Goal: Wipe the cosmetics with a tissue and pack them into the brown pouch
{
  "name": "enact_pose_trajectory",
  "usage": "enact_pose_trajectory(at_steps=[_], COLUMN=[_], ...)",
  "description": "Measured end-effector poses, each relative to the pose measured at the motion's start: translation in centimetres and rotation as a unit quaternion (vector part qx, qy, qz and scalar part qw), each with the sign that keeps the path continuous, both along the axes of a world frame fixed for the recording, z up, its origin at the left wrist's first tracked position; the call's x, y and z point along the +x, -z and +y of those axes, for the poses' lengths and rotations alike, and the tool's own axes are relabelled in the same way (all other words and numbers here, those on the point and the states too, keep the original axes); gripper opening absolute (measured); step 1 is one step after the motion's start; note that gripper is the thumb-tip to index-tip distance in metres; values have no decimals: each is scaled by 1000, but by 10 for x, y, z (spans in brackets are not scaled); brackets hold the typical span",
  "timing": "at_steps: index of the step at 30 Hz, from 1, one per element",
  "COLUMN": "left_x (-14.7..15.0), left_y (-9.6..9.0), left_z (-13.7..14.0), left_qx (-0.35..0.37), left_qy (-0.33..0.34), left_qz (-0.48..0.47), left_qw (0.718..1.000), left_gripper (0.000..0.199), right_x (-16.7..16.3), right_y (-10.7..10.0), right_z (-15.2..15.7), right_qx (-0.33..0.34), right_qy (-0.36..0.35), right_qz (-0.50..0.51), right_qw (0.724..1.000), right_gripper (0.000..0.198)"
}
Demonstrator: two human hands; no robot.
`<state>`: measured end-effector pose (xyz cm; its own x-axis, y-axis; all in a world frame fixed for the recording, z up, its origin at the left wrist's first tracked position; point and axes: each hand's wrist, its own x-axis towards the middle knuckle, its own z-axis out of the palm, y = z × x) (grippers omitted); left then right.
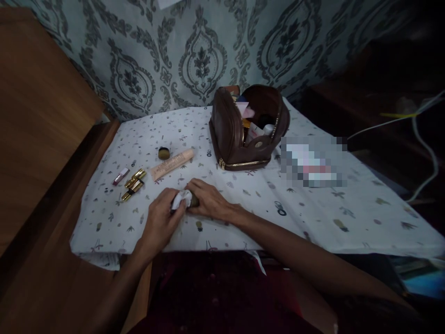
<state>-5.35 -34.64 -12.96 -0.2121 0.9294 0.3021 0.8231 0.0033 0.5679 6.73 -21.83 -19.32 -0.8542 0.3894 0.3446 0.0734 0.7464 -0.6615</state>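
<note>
At the near middle of the table my two hands meet. My left hand [162, 214] is closed on a crumpled white tissue [182, 198], thumb and fingers pressing it. My right hand [210, 200] is wrapped round a small olive-brown object [194, 201], whose far end goes under the tissue; its kind is mostly hidden by the fingers. Just beyond the hands lies a beige cosmetic tube [173, 164]. A small round dark-and-gold lid [163, 153] rests behind that tube. To the left are gold lipstick tubes [133, 189] and a small pinkish tube [121, 176].
An unzipped brown makeup bag [239, 144] with several cosmetics inside stands at the back. Right of it is a pixelated patch hiding something. A patterned white cloth [243, 222] covers the table. Wooden furniture [41, 120] is at left, a white cable [431, 157] at right.
</note>
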Motion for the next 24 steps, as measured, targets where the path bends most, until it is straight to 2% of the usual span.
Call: enact_pose_trajectory(at_steps=[6,9,12,18,24], left_x=[-24,-28,-27,-26,-26], left_y=[6,15,24,39,41], left_z=[7,4,2,6,10], left_qx=[31,33,26,26,16], left_qy=[-58,-38,-14,-10,-17], left_qz=[-27,-35,-22,-43,-70], left_qw=[997,998,999,999,997], left_gripper=[16,13,19,18,13], right_x=[-1,-2,-2,0,2], right_y=[-1,1,6,7,4], right_z=[7,11,14,16,16], right_qx=[-68,-52,-40,-60,-107], right_qy=[-25,-29,-25,-14,-11], right_qz=[63,50,32,22,14], right_qw=[995,997,998,998,994], right_gripper=[33,31,28,34,38])
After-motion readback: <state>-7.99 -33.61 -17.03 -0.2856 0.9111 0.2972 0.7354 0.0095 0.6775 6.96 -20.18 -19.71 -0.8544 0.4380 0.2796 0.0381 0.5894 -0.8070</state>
